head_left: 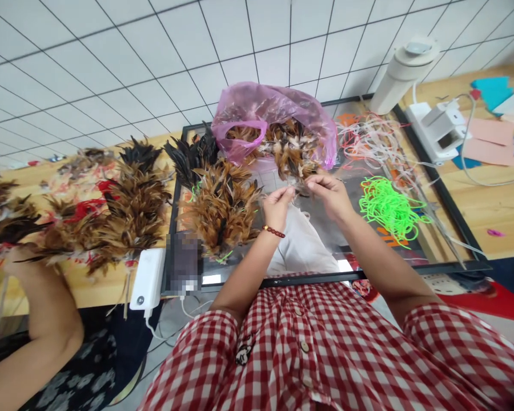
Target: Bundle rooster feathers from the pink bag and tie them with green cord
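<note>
A small tuft of brown feathers (298,184) is being pinched between the left hand (277,204) and the right hand (330,194), both closed on it, just below the pink plastic bag's (274,108) open mouth.

Wooden bench (488,211) under a white tiled wall (124,63). Dark-framed glass panel (462,225) lies on it. Neon green cord tangle (388,208) on the glass, with pale and orange cords (368,140) behind it. White flask (402,71) upright at the far right, white power strip (437,131) just beside it. Pink and teal paper pieces (494,123) farther right. White power bank (148,278) at the near edge; blurred phone (184,262) next to it. Another person's arm (47,319) at the left.
</note>
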Demonstrator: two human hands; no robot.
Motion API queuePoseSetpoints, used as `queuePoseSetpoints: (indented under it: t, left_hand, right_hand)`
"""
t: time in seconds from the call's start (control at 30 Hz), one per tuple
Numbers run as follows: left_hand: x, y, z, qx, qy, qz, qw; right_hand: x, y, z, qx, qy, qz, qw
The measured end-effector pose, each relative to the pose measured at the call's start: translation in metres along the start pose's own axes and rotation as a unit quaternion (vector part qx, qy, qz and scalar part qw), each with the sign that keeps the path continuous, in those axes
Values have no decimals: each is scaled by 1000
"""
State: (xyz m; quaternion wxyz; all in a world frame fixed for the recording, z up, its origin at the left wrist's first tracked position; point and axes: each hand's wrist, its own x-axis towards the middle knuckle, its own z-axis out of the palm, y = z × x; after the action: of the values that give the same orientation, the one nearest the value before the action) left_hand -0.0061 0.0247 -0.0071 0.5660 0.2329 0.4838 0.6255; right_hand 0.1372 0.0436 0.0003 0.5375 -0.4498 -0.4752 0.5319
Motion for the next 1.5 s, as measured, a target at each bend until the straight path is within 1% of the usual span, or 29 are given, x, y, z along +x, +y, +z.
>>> queuePoseSetpoints:
  t: [0.07,0.17,0.23,0.37,0.43,0.53,0.63,0.73,0.8,0.87,0.97,1.0,1.03,1.07,1.1,1.13,1.17,1.2,1.27,1.3,1.33,1.37,1.4,1.43,1.47,1.5]
  left_hand:
    - [-4,0,-1,-13,-29,-33,999]
    - [-9,2,-3,-17,-59,-86,994]
    - [-10,4,-5,-17,-73,-111,991]
    - [-10,6,-9,-23,-95,-136,986]
    - [-10,6,-9,-23,-102,-134,985]
    - [-11,7,-9,-12,-122,-133,983]
    - [-11,9,-10,4,-148,-140,979]
    - [-10,12,-12,6,-148,-156,977]
    - [-10,13,-13,6,-145,-168,975]
    - [-10,13,-14,12,-157,-172,972]
    - [-12,11,-15,30,-195,-149,969]
    - [-13,11,-15,38,-199,-135,970]
    - [-12,11,-16,46,-192,-118,973]
    - [-11,11,-16,50,-171,-99,979]
    - [-9,12,-18,48,-138,-79,986]
    - [-6,13,-19,40,-98,-59,993]
    - [-2,14,-20,26,-57,-39,997]
    - [1,15,-21,7,-22,-20,1000]
    - [8,17,-23,-26,21,8,999]
    - [10,18,-24,-39,33,17,999]
    - [11,18,-24,-48,40,22,998]
    - [12,18,-23,-53,45,24,997]
    - [11,18,-23,-55,47,24,997]
    - [10,17,-22,-54,47,21,997]
    - [9,16,-21,-51,44,17,998]
    - [7,15,-20,-47,37,11,998]
  right_hand:
    - [0,-1,-1,40,-25,33,998]
    - [-1,-1,-2,34,-63,59,996]
    - [-2,0,-2,-1,-76,38,996]
    - [-2,2,-2,-68,-58,-55,994]
    - [-3,3,0,-65,-53,-62,995]
    - [-4,2,3,-35,-64,-32,997]
    - [-4,1,3,-27,-65,-16,997]
    - [-5,-1,2,-27,-57,-5,998]
    - [-5,-3,2,-37,-77,-5,996]
    - [-7,-4,3,-60,-109,-21,992]
    - [-7,-3,4,-85,-142,-37,986]
    - [-6,-2,3,-94,-145,-41,984]
    - [-4,-2,1,-111,-133,-51,983]
    - [0,-2,-3,-141,-108,-70,982]
    - [3,-3,-8,-186,-77,-96,975]
    - [7,-5,-13,-242,-54,-125,961]
    - [11,-8,-17,-304,-49,-153,939]
    - [13,-10,-20,-365,-67,-176,912]
    - [15,-15,-21,-467,-161,-204,845]
    - [14,-16,-19,-506,-204,-211,811]
    - [13,-16,-15,-537,-233,-214,782]
    - [12,-16,-11,-562,-247,-213,760]
    - [12,-15,-7,-578,-250,-208,749]
    - [12,-13,-4,-581,-243,-202,750]
    - [13,-11,-2,-566,-229,-196,767]
    - [15,-10,0,-531,-210,-187,799]
